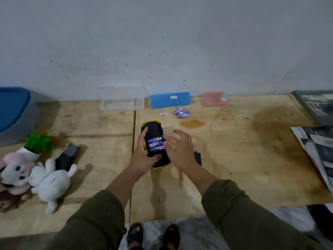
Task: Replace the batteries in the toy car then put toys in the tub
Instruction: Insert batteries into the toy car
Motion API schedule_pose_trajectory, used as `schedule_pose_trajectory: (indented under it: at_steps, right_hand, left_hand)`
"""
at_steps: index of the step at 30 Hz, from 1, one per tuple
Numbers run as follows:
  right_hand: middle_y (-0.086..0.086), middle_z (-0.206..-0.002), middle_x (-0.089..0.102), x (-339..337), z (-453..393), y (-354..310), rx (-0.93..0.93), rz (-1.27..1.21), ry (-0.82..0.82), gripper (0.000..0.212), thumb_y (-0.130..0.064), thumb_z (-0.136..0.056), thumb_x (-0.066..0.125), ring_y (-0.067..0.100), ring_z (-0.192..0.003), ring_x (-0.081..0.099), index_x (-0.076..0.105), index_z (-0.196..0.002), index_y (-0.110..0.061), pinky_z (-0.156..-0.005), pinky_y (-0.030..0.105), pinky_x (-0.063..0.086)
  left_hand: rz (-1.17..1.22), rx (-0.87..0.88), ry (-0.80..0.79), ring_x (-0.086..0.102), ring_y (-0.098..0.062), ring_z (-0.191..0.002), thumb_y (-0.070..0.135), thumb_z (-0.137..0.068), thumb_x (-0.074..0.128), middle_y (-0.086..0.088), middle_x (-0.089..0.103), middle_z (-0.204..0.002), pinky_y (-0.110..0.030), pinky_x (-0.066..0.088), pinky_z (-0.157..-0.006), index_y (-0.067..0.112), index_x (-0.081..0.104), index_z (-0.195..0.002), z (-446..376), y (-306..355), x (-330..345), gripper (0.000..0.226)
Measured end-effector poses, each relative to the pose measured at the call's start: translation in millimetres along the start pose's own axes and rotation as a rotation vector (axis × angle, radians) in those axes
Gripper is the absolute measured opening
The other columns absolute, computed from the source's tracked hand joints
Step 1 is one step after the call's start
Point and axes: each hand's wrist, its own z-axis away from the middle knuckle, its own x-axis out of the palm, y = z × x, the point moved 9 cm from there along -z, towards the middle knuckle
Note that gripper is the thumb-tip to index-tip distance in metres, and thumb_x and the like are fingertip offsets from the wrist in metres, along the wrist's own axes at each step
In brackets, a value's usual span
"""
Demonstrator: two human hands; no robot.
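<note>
A stained plywood table (234,168) carries a grey tub (19,120), plush rabbits (50,181), three plastic cases, loose batteries (182,112), a red screwdriver (180,177) and newspapers (313,152).

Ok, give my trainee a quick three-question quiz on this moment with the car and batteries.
1. True or false: the toy car lies upside down with its battery bay open.
2. How many loose batteries lie near the blue case? A) one B) three C) five
3. Fill in: the left hand grips the car while the right hand touches the ____ in the bay.

Key: 1 true; 2 B; 3 batteries. The bay shows three blue cells seated side by side, with no cover over them. A small black piece, possibly the cover, lies on the table right of the right hand.
</note>
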Motion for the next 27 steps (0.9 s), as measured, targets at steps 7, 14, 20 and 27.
schedule_pose_trajectory:
  at_steps: [7, 14, 20, 27]
  right_hand:
    - [-0.001, -0.153, 0.023, 19, 7, -28, 0.188, -0.146, -0.068, 0.039, -0.032, -0.096, 0.043, 0.021, -0.141, 0.012, 0.051, -0.134, -0.024, -0.116, 0.045, 0.020]
    - [0.003, -0.150, 0.027, 15, 15, -70, -0.031, 0.061, 0.017, 0.035, -0.024, -0.094, 0.047, 0.023, -0.139, 0.015, 0.056, -0.127, -0.032, -0.109, 0.042, 0.025]
    - [0.008, -0.151, 0.028, 18, 17, -109, -0.480, 0.615, -0.048, 0.044, -0.025, -0.075, 0.071, 0.036, -0.141, 0.019, 0.057, -0.116, -0.036, -0.108, 0.055, 0.026]
    - [0.010, -0.150, 0.030, 17, 18, -138, -0.645, 0.718, -0.139, 0.041, -0.021, -0.078, 0.070, 0.035, -0.141, 0.021, 0.058, -0.116, -0.032, -0.108, 0.054, 0.025]
  left_hand:
    - [0.020, 0.057, 0.017, 0.058, -0.009, -0.114, -0.006, -0.076, 0.074, 0.003, 0.041, -0.144, -0.033, 0.053, -0.092, 0.052, 0.019, -0.140, -4, 14, -18, 0.102]
    - [-0.039, 0.059, -0.098, 0.054, -0.006, -0.117, -0.001, -0.075, 0.075, 0.008, 0.043, -0.139, -0.031, 0.049, -0.096, 0.053, 0.021, -0.139, 5, 20, -34, 0.100]
    - [-0.086, 0.005, -0.370, 0.051, -0.008, -0.119, -0.009, -0.075, 0.072, 0.010, 0.039, -0.142, -0.025, 0.053, -0.088, 0.048, 0.016, -0.144, 16, 28, -42, 0.106]
    - [-0.179, -0.039, -0.425, 0.045, -0.015, -0.123, 0.001, -0.069, 0.079, 0.006, 0.042, -0.139, -0.034, 0.053, -0.091, 0.051, 0.010, -0.145, 23, 24, -66, 0.114]
